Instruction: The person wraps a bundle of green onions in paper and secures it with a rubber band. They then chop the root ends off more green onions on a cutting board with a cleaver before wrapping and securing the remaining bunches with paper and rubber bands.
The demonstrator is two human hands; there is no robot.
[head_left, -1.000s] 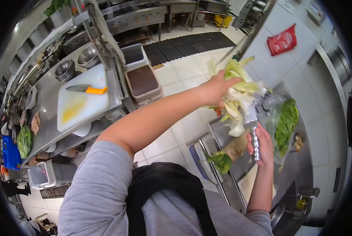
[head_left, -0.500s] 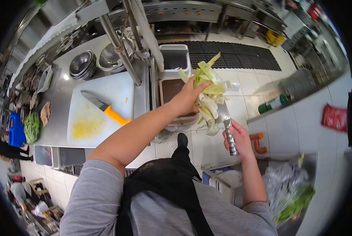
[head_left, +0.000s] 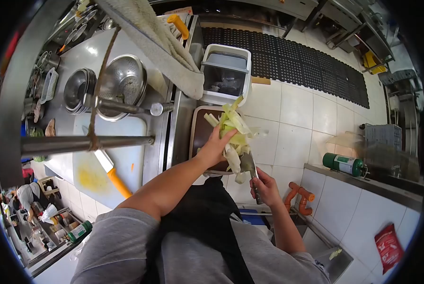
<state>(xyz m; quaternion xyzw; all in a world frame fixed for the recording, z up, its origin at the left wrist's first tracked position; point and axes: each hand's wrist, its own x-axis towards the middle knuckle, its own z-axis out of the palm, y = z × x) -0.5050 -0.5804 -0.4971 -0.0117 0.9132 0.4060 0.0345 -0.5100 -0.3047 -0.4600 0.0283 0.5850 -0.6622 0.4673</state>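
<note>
My left hand (head_left: 215, 147) is closed around a loose bunch of pale green and white leafy vegetable trimmings (head_left: 238, 125), held above a brown-bottomed bin (head_left: 193, 135). In my right hand (head_left: 269, 189) is a broad-bladed knife (head_left: 246, 163) with a ridged metal handle. Its blade lies against the lower edge of the bunch, and leaves hide part of it. Beyond the brown bin stands a white bin (head_left: 246, 75) with dark contents. On the counter to the left, a yellow-handled knife (head_left: 117, 182) rests on a stained white cutting board (head_left: 86, 184).
Metal bowls (head_left: 75, 92) and a colander (head_left: 127, 83) sit on the steel counter behind a metal rail (head_left: 122, 141). A black mat (head_left: 287, 59) covers floor ahead. To the right are a green cylinder (head_left: 342, 163) and orange pipes (head_left: 299, 196). Another person (head_left: 30, 196) bends at lower left.
My view has shifted forward and to the right. Both hands, still holding the trimmings and the knife, have come over the brown bin. The white bin now shows more fully.
</note>
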